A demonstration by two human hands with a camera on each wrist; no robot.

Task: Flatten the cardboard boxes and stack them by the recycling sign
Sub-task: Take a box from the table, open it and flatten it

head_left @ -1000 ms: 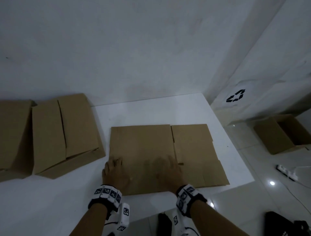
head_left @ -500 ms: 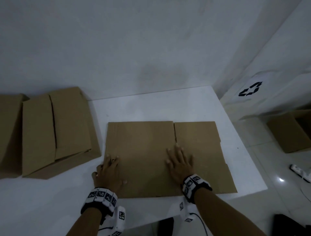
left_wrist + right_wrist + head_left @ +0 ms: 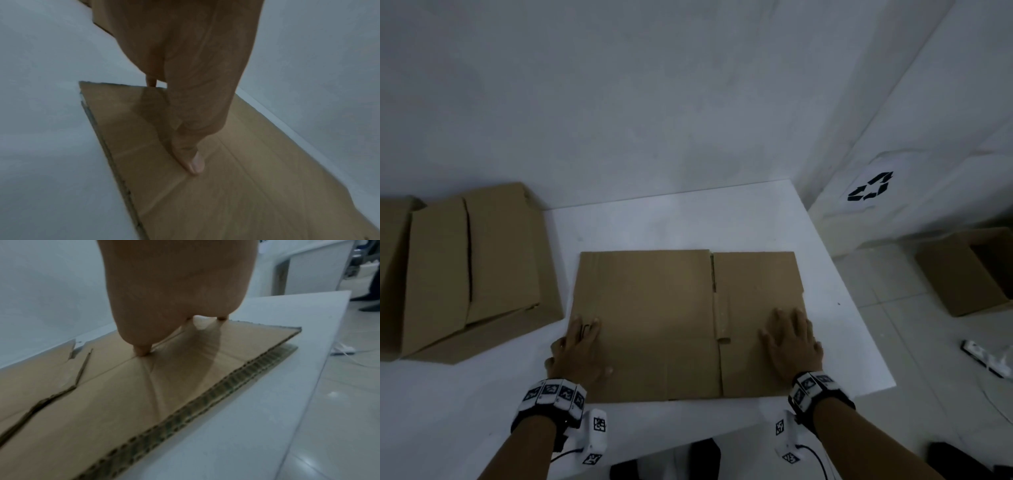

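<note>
A flattened brown cardboard box (image 3: 661, 315) lies on the white table (image 3: 688, 222) in front of me. My left hand (image 3: 577, 349) presses flat on its near left corner, fingers straight, thumb (image 3: 194, 164) on the cardboard (image 3: 236, 186). My right hand (image 3: 791, 339) lies palm down on the right panel near the edge; its fingers (image 3: 141, 350) touch the cardboard (image 3: 123, 394). Neither hand holds anything. The recycling sign (image 3: 870, 187) hangs on the white surface to the right, beyond the table.
Two unflattened cardboard boxes (image 3: 479, 267) sit on the table at the left. An open cardboard box (image 3: 969, 270) stands on the tiled floor at the right, below the sign. A white power strip (image 3: 984, 358) with cables lies on the floor nearby.
My right hand slid from the middle of the cardboard to its right panel. The left hand stayed pressing on the left corner. My view shifted slightly.
</note>
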